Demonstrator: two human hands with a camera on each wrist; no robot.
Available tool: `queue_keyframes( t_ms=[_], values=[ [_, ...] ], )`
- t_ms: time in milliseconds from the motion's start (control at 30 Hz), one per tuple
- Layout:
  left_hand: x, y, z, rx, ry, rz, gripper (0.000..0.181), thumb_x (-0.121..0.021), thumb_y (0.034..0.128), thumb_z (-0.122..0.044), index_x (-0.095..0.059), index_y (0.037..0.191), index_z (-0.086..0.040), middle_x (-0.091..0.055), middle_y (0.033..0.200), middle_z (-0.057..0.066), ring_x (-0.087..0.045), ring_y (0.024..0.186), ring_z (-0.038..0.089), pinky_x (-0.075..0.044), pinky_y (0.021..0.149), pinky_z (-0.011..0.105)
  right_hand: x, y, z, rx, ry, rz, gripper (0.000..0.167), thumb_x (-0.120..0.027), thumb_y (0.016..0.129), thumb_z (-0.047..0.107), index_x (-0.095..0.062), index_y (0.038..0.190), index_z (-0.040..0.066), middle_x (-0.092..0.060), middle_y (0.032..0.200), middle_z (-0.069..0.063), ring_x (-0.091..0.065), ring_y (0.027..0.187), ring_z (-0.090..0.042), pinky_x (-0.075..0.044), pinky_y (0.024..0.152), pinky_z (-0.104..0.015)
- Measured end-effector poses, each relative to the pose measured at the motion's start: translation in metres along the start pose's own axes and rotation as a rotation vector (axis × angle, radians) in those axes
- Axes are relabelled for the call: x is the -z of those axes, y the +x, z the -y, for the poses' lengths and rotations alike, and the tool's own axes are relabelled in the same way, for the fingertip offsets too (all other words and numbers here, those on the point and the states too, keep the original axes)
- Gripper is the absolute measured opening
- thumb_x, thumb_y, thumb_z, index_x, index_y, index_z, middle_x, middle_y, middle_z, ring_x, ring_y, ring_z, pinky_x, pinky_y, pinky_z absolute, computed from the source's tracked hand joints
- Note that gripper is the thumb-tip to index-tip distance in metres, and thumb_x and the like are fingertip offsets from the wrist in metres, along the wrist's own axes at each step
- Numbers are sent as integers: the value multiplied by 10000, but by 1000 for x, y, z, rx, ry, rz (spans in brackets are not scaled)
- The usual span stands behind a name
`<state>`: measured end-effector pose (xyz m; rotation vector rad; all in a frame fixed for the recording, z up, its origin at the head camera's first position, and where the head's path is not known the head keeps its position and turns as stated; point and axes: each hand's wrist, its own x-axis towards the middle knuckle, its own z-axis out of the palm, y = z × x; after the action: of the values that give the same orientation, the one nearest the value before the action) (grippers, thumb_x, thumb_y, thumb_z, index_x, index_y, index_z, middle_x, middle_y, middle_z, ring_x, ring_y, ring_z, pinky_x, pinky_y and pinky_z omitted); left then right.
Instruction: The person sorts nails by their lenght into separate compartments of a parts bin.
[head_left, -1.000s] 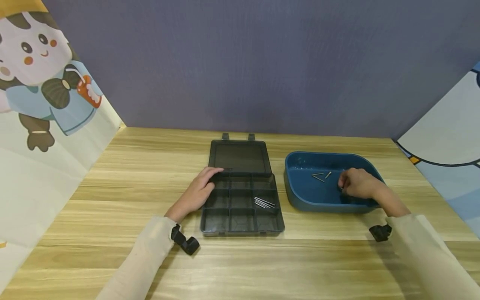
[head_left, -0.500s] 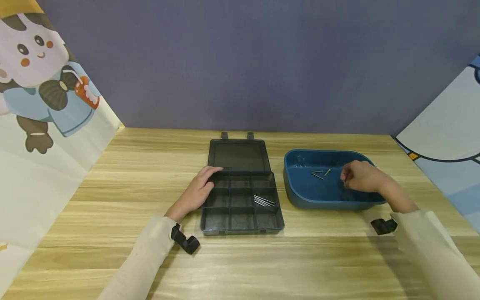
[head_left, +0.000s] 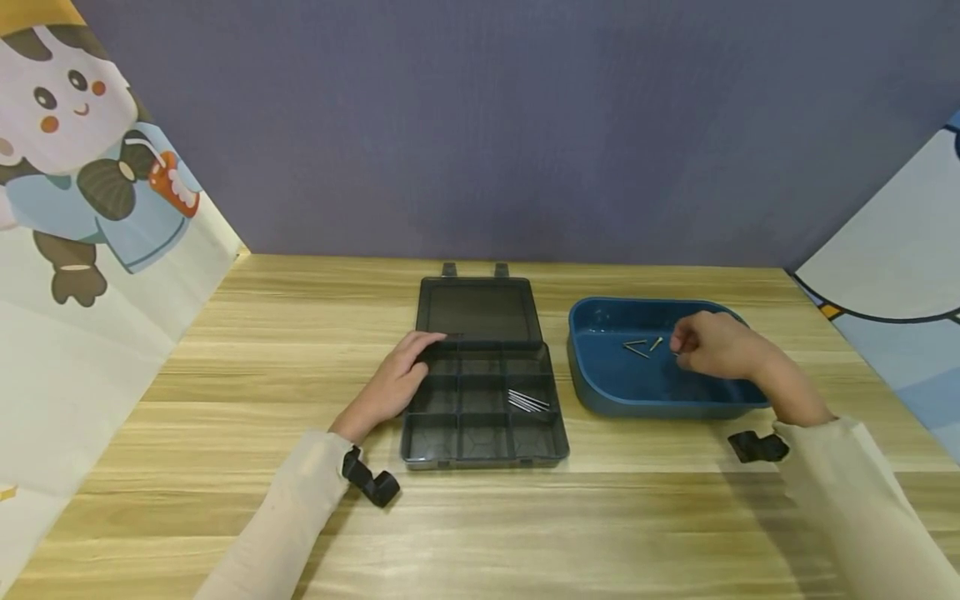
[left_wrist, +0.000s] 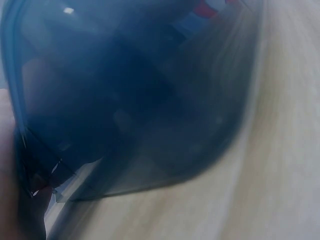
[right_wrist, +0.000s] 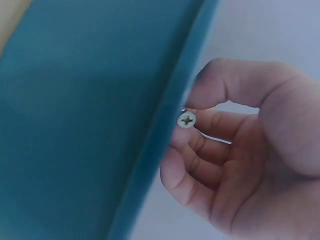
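Note:
My right hand (head_left: pixel 716 346) is over the blue tray (head_left: pixel 660 410), its thumb and fingers pinching a screw (right_wrist: pixel 187 119). Only the cross-slot head shows clearly in the right wrist view. Three brassy screws (head_left: pixel 637 351) lie loose on the tray floor, left of that hand. My left hand (head_left: pixel 390 383) rests on the left edge of a dark translucent compartment box (head_left: pixel 483 462), fingers near the hinge line. Several thin silvery rods or screws (head_left: pixel 528 402) lie together in its middle right compartment. The left wrist view is mostly filled by the box's blurred side (left_wrist: pixel 150 100).
The lid (head_left: pixel 480 310) lies folded back behind the box, its two latches pointing at the wall. The tray stands to the box's right on the wooden table (head_left: pixel 525 533). A grey-purple wall (head_left: pixel 480 133) rises at the table's back edge.
My right hand first rises from the tray floor with the screw in its fingertips, then shifts slightly left over the tray. The left hand stays on the box.

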<state>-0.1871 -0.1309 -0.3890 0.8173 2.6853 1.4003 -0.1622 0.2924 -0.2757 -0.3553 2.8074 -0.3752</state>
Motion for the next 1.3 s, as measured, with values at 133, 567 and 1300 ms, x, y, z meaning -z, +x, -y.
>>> queue_keyframes(
  t_ms=[133,567,1300],
  values=[
    [0,0,0,1,0,1,479,-378,921,-5,-461,1390,-48,-461,1376,146,-419,1308,314,-336,1069,519,0,-1,6,10,-5,0,44,-609,838,45,-597,877,29,-587,759,-28,-468,645,-157,-403,610,-326],
    [1,-1,-1,4,-1,8,477,-369,930,-11,-452,1398,-49,-453,1384,146,-415,1312,318,-336,1067,523,-1,0,37,54,39,-19,75,-601,824,10,-621,896,16,-562,732,-15,-448,621,-147,-375,590,-306],
    [0,0,-2,-20,0,-12,472,-376,916,-4,-471,1379,-28,-472,1358,167,-431,1291,330,-340,1059,527,-7,4,88,183,53,-71,132,-574,815,-38,-636,908,31,-578,740,-10,-456,617,-127,-402,608,-301]
  ],
)
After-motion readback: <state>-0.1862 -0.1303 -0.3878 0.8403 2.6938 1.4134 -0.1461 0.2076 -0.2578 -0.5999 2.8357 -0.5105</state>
